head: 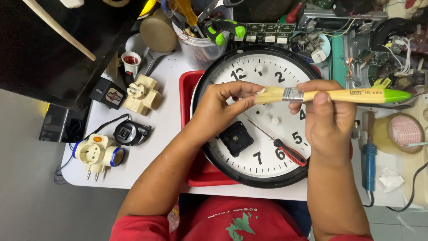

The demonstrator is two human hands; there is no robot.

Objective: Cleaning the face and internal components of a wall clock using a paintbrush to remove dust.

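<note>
- Paintbrush [332,94] – 1 only, pale wood handle w/ green tip, metal ferrule; lay horizontal across upper centre-right of frame, just above the clock face.
- Right hand [329,117] was clamped on the handle just behind the ferrule, thumb on top.
- Left hand [223,107] had thumb & fingertips pinched together on the bristle end [266,94], at centre of frame.
- Step, as I judged it: bristles being worked/picked clean by fingers, brush not touching the dial. Next move would prob. call for a steady right-hand grip while the left pulls along the bristles, w/o dropping bits on the dial.
- Wall clock [267,134] – 1, round, black rim, white dial, no hands fitted; sat on a red tray [188,111], centre of frame.
- On the dial: 1 black square movement [236,138] at lower left, 1 screwdriver [278,143] w/ red-black handle at lower centre, touching the dial.
- Left of frame on white table [165,129]: 2 cream plug adaptors [98,154], [143,93], 1 black round part [130,132] between them.
- Upper centre: 1 clear tub [200,47] of tools.
- Right edge: 1 blue-handled soldering iron [369,160], 1 tape roll [405,131].
</note>
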